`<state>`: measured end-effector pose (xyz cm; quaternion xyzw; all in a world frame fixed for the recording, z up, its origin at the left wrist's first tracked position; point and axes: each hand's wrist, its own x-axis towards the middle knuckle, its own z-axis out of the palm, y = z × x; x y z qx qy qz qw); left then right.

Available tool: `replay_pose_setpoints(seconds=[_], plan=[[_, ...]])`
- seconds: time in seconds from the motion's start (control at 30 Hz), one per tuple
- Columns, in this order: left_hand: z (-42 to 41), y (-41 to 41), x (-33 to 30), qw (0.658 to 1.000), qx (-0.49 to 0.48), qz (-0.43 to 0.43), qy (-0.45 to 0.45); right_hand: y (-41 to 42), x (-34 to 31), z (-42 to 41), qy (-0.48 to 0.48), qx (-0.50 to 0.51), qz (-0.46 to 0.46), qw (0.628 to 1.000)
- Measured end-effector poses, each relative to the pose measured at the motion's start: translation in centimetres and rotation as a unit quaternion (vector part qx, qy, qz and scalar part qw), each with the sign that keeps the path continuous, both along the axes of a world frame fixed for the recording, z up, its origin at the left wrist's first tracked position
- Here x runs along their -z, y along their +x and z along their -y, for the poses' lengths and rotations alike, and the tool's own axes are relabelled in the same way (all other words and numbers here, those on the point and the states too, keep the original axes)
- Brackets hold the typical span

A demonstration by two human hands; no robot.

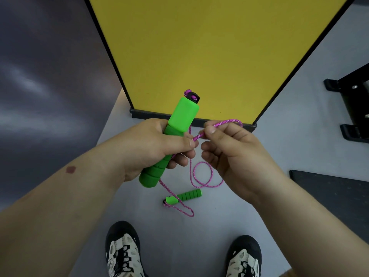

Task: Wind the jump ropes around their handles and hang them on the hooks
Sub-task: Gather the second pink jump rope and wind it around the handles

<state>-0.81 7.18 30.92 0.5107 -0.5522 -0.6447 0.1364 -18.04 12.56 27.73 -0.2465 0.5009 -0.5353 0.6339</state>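
left hand [159, 148] clenched round bright green foam-grip handle [175, 136]; right hand [229, 148] pinching pink braided rope [201, 134]. risk: slack snagging second green handle [182, 197] on grey floor [269, 146], loosening the wrap.

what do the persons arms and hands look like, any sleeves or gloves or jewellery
Both forearms are bare, with no sleeves in view. The left hand and right hand wear no gloves, rings or watch. The left forearm carries a small round dark reddish mark. Fingernails are short and unpainted.
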Motion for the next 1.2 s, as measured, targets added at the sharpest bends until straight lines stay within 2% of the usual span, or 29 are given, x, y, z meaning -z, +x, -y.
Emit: replay_pose_setpoints(seconds=[0.1,0.33,0.43,0.6,0.87,0.97,1.13,1.2], plan=[[0.0,0.0,0.0,1.000,0.001,0.000,0.003,0.2,0.0,-0.1,-0.001,-0.019,-0.017,1.000],[0.1,0.1,0.0,1.000,-0.002,-0.005,0.008,-1.3,-0.2,0.7,0.004,0.102,-0.002,0.995],[0.1,0.1,0.0,1.000,0.004,-0.004,0.007,-1.0,-0.3,0.5,0.011,0.077,0.003,0.997],[0.1,0.1,0.1,1.000,0.007,-0.003,0.006,0.2,0.0,-0.3,0.014,-0.029,-0.003,0.999],[0.1,0.2,0.0,1.000,0.004,-0.006,0.011,-1.4,-0.2,0.7,0.015,0.091,0.002,0.996],[0.1,0.1,0.1,1.000,0.007,-0.005,0.010,-1.0,-0.2,0.5,0.021,0.074,0.016,0.997],[0.1,0.1,0.2,1.000,0.008,0.000,0.006,0.1,-0.2,-0.2,0.000,-0.033,-0.011,0.999],[0.1,0.2,0.1,1.000,0.007,0.000,0.008,-0.1,-0.3,0.0,-0.003,-0.017,-0.024,1.000]])
